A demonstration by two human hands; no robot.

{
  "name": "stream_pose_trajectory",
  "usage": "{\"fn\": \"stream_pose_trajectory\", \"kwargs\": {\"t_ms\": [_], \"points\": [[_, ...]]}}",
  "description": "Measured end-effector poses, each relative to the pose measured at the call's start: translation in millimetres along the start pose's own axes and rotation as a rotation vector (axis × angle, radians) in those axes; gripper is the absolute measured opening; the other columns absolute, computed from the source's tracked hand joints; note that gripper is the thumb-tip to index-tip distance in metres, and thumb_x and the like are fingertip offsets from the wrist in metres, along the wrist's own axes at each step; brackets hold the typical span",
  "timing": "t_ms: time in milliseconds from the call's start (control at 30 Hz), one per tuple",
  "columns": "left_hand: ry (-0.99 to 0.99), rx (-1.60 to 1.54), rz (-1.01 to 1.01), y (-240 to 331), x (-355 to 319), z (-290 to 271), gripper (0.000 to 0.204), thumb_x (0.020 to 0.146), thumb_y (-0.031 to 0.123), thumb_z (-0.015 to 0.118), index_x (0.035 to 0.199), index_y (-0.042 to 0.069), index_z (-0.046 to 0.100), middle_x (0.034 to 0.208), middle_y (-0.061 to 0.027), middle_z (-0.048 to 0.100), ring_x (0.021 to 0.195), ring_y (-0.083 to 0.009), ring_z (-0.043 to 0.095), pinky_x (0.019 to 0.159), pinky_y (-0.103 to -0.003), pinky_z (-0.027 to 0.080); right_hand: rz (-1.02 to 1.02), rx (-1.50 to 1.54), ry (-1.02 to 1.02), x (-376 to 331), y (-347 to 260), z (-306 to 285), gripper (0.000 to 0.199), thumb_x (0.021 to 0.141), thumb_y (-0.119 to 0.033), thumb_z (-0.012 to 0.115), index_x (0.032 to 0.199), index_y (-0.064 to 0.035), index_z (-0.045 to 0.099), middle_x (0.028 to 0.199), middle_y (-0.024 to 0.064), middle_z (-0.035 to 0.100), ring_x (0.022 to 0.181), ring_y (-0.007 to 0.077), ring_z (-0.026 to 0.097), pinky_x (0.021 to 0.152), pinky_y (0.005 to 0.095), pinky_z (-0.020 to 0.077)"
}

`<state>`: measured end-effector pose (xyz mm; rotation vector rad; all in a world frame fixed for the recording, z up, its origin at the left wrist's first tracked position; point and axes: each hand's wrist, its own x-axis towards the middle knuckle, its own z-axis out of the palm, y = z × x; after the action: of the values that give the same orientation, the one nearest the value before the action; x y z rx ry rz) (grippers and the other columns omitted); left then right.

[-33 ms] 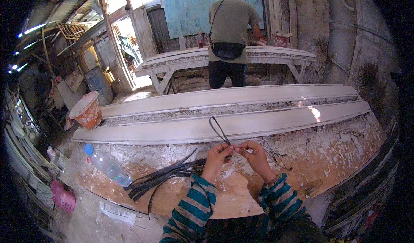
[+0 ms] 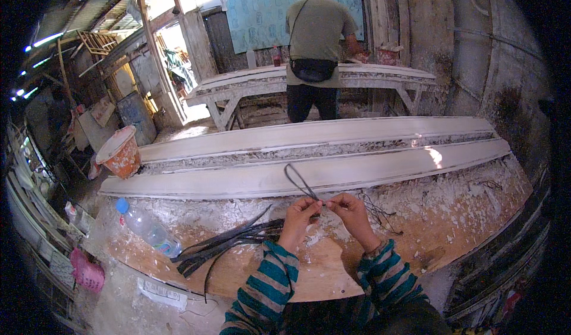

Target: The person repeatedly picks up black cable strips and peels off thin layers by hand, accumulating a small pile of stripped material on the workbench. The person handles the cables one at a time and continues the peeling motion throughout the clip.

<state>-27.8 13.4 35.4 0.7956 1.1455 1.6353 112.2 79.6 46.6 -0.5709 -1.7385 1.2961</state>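
My left hand pinches a thin dark strip between thumb and fingers. Above the hand the strip bends into a narrow upright loop, leaning left. Close beside it, my right hand is closed in a pinch at the strip's lower part; the fingertips nearly meet and partly hide it. Under and left of my left wrist lies a bundle of loose black strips on the wooden tabletop. A few thin dark strands lie just right of my right hand.
Two long white plaster-like mouldings span the table beyond my hands. A clear plastic bottle with a blue cap lies at the left, near an orange bucket. A co-worker stands at a far white-topped bench.
The loop has tipped slightly to the left, and my right fingers have shifted a little. The co-worker's body and arm have moved slightly.
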Motion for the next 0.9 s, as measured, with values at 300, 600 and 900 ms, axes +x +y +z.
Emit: {"fn": "stream_pose_trajectory", "kwargs": {"t_ms": [300, 600, 900], "points": [[0.005, 0.083, 0.088, -1.1, 0.2, 1.2, 0.014, 0.080, 0.021, 0.063, 0.079, 0.007, 0.060, 0.074, -0.0004, 0.059, 0.067, -0.0090, 0.055, 0.055, -0.022, 0.044, 0.260, 0.405, -0.025, 1.7, 7.9, 2.0, 0.011, 0.078, -0.006, 0.060, 0.089, -0.0024, 0.061, 0.081, 0.0023, 0.062, 0.076, 0.0081, 0.055, 0.068, 0.0214, 0.0431], [-0.002, 0.019, 0.058, 3.2, -1.7, 2.2, 0.011, 0.081, 0.017, 0.061, 0.077, 0.008, 0.057, 0.073, 0.0017, 0.057, 0.066, -0.0067, 0.053, 0.053, -0.021, 0.044, 0.110, 0.073, -0.061, 1.0, 12.5, 1.7, 0.017, 0.080, -0.016, 0.061, 0.087, -0.0008, 0.064, 0.082, 0.0056, 0.065, 0.073, 0.0110, 0.058, 0.065, 0.0253, 0.0465], [-0.036, -0.046, 0.117, -3.1, 1.7, -0.6, 0.010, 0.079, 0.009, 0.062, 0.081, 0.007, 0.053, 0.078, -0.0029, 0.059, 0.068, -0.0098, 0.057, 0.051, -0.023, 0.048, 0.194, 0.005, -0.175, 4.6, 22.0, -3.5, 0.018, 0.081, -0.022, 0.059, 0.083, -0.0045, 0.060, 0.078, 0.0017, 0.062, 0.073, 0.0110, 0.056, 0.065, 0.0254, 0.0448]]}}
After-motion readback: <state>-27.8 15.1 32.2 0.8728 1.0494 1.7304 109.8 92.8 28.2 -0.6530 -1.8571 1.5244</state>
